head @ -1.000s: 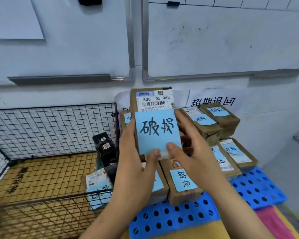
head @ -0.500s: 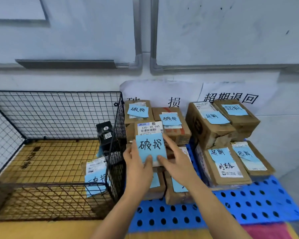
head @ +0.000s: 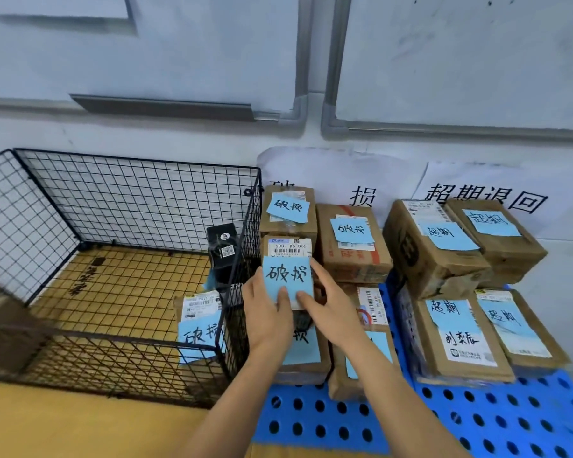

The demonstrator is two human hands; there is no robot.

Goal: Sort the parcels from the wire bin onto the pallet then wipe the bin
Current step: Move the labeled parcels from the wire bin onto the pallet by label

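Observation:
Both my hands hold a flat brown parcel point(head: 288, 249) with a white barcode label and a blue handwritten note. My left hand point(head: 267, 320) grips its lower left edge and my right hand point(head: 329, 312) grips its lower right. The parcel sits low over the left stack of parcels on the blue perforated pallet point(head: 497, 421). To the left stands the black wire bin point(head: 129, 200), holding a black box point(head: 224, 249) and a brown parcel with a blue note point(head: 199, 322) in its right corner.
Several brown parcels with blue notes fill the pallet: a left group point(head: 353, 242) and a right group point(head: 454, 335). Paper signs point(head: 483, 200) with handwritten characters hang on the wall behind. A yellow floor mat point(head: 80, 424) lies under the bin.
The parcel has gone from held up close to the camera down and away onto the pallet's left stack. Both hands stayed on its lower edge.

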